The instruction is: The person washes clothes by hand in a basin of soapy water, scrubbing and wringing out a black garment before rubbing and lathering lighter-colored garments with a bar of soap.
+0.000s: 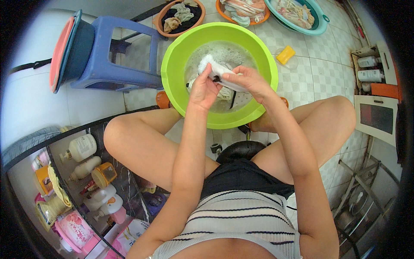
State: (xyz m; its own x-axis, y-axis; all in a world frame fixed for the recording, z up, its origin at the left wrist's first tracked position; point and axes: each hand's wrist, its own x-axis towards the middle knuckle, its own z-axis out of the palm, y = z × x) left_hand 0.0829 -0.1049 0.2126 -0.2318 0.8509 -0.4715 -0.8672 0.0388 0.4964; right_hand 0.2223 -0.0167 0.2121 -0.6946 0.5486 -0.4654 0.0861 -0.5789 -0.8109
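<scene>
Both hands are above a large lime-green plastic basin (220, 122), which stands on the floor between the knees. My left hand (205, 87) pinches one end of a wet white cloth item (228, 77), possibly a sock, with a dark patch on it. Its other end is gripped by my right hand (250, 81), fingers curled over the fabric. Below them, soapy water (236, 51) with foam fills the basin's bottom, and pale garments (224, 94) with a black strap or trim lie in it, partly hidden by the hands.
Beyond the basin stand a terracotta-coloured tub (158, 24), an orange tub (265, 17) and a teal tub (318, 27), all holding laundry. A yellow soap bar (285, 55) lies right. At left are a blue plastic stool (100, 55) on its side and a shelf with several bottles (82, 147).
</scene>
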